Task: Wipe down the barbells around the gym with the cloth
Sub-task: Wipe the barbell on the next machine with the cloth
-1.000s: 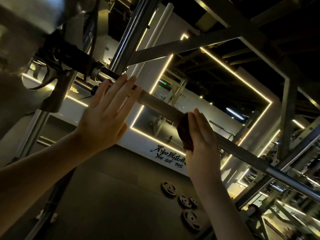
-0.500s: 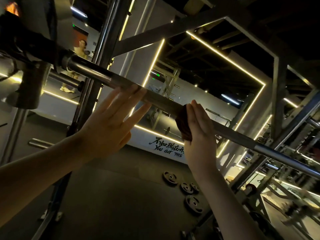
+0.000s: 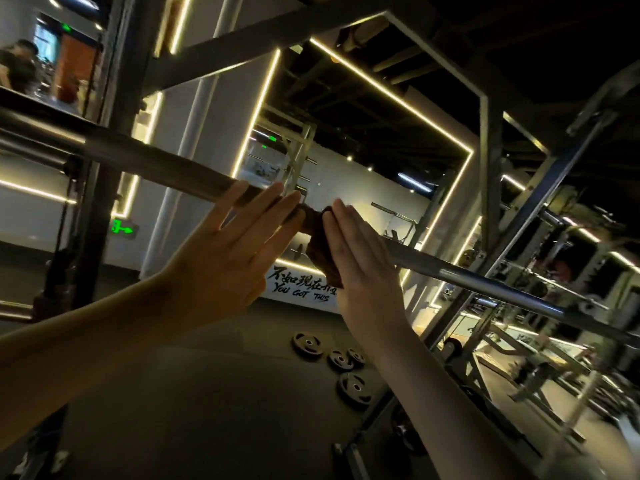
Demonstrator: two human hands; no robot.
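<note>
The job looks to be mid-stroke on 1 bar. The cloth (image 3: 320,245) sits on the barbell (image 3: 138,157) about midway along the stretch in view. Nothing on the metal shows which length is already wiped, so the runs to either side of the 2 hands may both be left, and probably other bars in the gym too.

The left hand (image 3: 221,261) is released, its fingers straight and spread, lying against the shaft. Just to its right, the right hand (image 3: 362,261) is flat, fingers together, pressing the cloth onto the bar; its thumb is hidden.

The barbell is a long round steel rod, dull and matte left of the left hand, glossier right of the right hand. The cloth is dark brown, nubby and bunched, and hangs below the bar. Round weight plates (image 3: 354,386) lie on the dark floor beneath the right forearm.
</note>
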